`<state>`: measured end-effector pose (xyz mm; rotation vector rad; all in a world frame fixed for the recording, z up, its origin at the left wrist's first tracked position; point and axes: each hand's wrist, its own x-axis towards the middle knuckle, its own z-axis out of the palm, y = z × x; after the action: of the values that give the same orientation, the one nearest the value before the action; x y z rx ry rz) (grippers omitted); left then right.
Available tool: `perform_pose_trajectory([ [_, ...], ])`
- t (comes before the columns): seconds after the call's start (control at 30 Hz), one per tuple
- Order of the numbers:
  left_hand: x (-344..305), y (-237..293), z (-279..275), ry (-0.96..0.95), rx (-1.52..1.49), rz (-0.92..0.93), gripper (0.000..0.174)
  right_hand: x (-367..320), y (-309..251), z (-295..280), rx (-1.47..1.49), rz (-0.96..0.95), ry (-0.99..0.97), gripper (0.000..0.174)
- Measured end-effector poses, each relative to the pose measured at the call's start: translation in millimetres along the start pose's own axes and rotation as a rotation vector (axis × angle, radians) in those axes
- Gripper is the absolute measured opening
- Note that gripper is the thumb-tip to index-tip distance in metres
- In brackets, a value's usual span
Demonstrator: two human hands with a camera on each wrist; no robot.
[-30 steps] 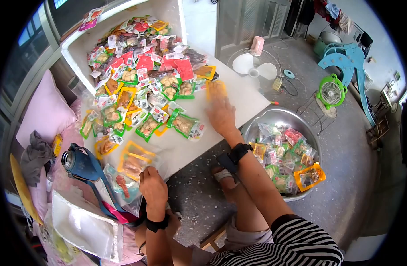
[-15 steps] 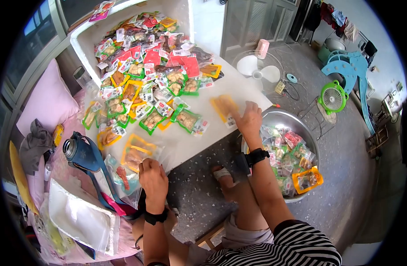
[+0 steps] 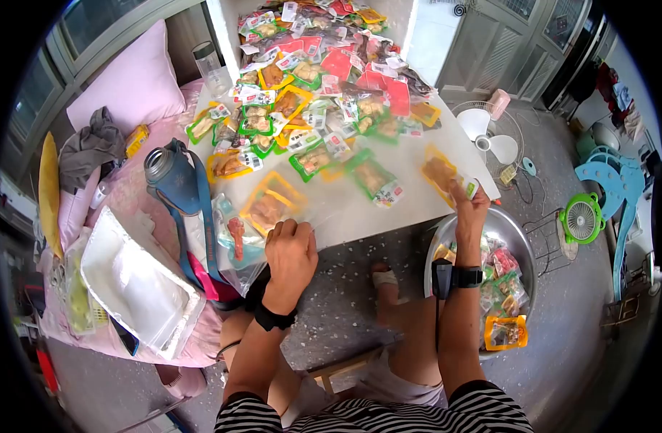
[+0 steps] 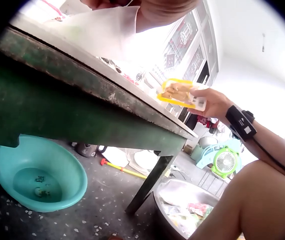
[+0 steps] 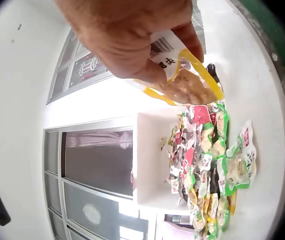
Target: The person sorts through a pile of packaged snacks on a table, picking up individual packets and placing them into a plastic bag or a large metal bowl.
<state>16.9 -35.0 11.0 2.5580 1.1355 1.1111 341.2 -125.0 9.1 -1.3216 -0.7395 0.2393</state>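
My right hand point(image 3: 472, 209) pinches a yellow-edged food packet point(image 3: 441, 177) by its white printed end, over the table's right corner. Tan pieces show through the packet's clear window point(image 5: 187, 85) in the right wrist view. At the table's front left, my left hand point(image 3: 289, 252) has curled fingers gripping the edge of a clear plastic bag point(image 4: 107, 35). Inside or under that bag lie a yellow-edged packet point(image 3: 267, 209) and a packet with a reddish piece point(image 3: 236, 234). A large heap of food packets point(image 3: 309, 119) covers the back of the table.
A white foam box point(image 5: 150, 160) lies on its side behind the heap. Below the right corner stands a metal basin point(image 3: 531, 278) holding several packets. A blue bottle point(image 3: 173, 180) and a foam lid point(image 3: 140, 278) lie at the left. A teal tub point(image 4: 75, 167) sits under the table.
My right hand has gone from lying over the yellow-edged packet to pinching its end and lifting it. The left hand stays at the plastic bag. The head view has swung left.
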Motion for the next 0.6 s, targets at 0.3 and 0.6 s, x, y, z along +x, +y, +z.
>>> perform_pose_trajectory([
  [0.3, -0.5, 0.1, -3.6, 0.052, -0.060, -0.025, 0.008, -66.1, -39.9, 77.9, 0.210, 0.390, -0.612, 0.019],
  [0.6, 0.9, 5.0, -6.7, 0.094, -0.012, 0.056, 0.017, -119.6, -30.9, 138.2, 0.612, 0.514, -0.368, 0.024],
])
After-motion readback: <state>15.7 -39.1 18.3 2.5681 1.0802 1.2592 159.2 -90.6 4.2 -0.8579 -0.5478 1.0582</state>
